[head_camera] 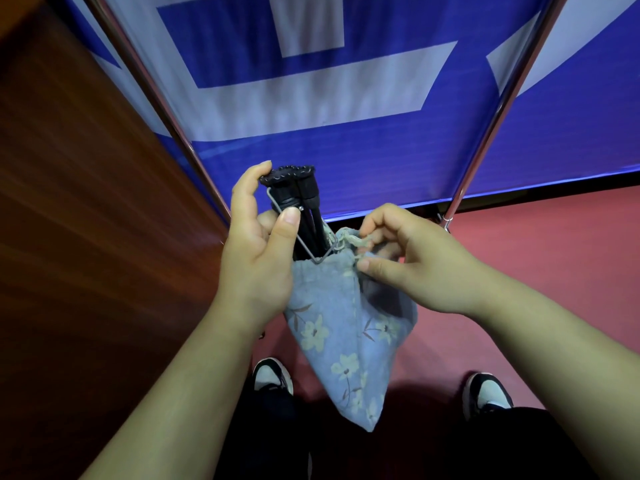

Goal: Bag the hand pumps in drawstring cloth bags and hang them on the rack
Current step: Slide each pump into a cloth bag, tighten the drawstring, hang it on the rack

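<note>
A black hand pump (pixel 298 195) stands upright in a blue-grey drawstring cloth bag (pixel 341 337) with pale flowers. Its ribbed top and a grey wire bracket stick out above the bag's mouth. My left hand (pixel 258 251) grips the pump's upper part, thumb against the shaft and fingers behind the top. My right hand (pixel 412 261) pinches the pale drawstring (pixel 356 241) at the right side of the bag's gathered mouth. The bag hangs in the air between both hands, over my legs. The pump's lower part is hidden inside the cloth.
Two chrome rack poles (pixel 166 112) (pixel 498 109) slant up on the left and right, with a blue-and-white banner (pixel 346 98) behind them. A brown wooden panel (pixel 79 188) fills the left side. Below lie red floor (pixel 536 268) and my two black-and-white shoes (pixel 272 375).
</note>
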A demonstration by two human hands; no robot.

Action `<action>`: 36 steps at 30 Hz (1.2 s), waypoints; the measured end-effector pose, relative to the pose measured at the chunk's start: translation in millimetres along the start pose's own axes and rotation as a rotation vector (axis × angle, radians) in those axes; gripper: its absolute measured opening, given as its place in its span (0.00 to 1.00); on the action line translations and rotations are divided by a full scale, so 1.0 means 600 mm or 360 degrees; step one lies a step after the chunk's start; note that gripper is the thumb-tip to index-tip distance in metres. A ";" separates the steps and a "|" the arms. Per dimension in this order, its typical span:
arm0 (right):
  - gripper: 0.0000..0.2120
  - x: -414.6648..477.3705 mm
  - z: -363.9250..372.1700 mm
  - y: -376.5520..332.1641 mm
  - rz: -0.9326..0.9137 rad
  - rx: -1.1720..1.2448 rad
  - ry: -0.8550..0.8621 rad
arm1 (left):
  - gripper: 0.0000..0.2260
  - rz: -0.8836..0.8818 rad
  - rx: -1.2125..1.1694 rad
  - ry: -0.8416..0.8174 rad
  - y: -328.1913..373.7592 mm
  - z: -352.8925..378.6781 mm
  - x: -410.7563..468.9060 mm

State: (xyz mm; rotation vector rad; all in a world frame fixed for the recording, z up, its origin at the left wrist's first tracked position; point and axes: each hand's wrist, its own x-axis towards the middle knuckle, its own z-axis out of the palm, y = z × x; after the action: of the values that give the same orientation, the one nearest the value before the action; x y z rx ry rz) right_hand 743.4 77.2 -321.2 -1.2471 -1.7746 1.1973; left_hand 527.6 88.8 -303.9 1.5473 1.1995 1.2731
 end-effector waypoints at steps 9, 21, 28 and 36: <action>0.13 -0.003 -0.001 -0.015 0.0026 0.0170 0.0105 | 0.22 -0.0041 -0.0025 -0.0057 0.002 -0.001 -0.001; 0.05 0.003 -0.010 -0.027 0.0147 0.0560 0.0234 | 0.22 -0.0135 -0.0090 -0.0181 0.011 0.000 -0.005; 0.11 0.000 -0.017 -0.028 0.0112 0.0379 0.0230 | 0.22 -0.0101 -0.0118 -0.0259 0.010 -0.004 -0.002; 0.12 -0.002 -0.013 -0.031 0.0049 0.0462 0.0127 | 0.21 -0.0077 -0.0096 -0.0281 0.020 -0.010 -0.002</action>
State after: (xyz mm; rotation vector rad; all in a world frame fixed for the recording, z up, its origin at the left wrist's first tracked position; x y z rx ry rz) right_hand 744.1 75.9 -301.2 -1.1371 -1.4675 1.3485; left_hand 524.0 84.8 -291.6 1.5427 1.0703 1.1070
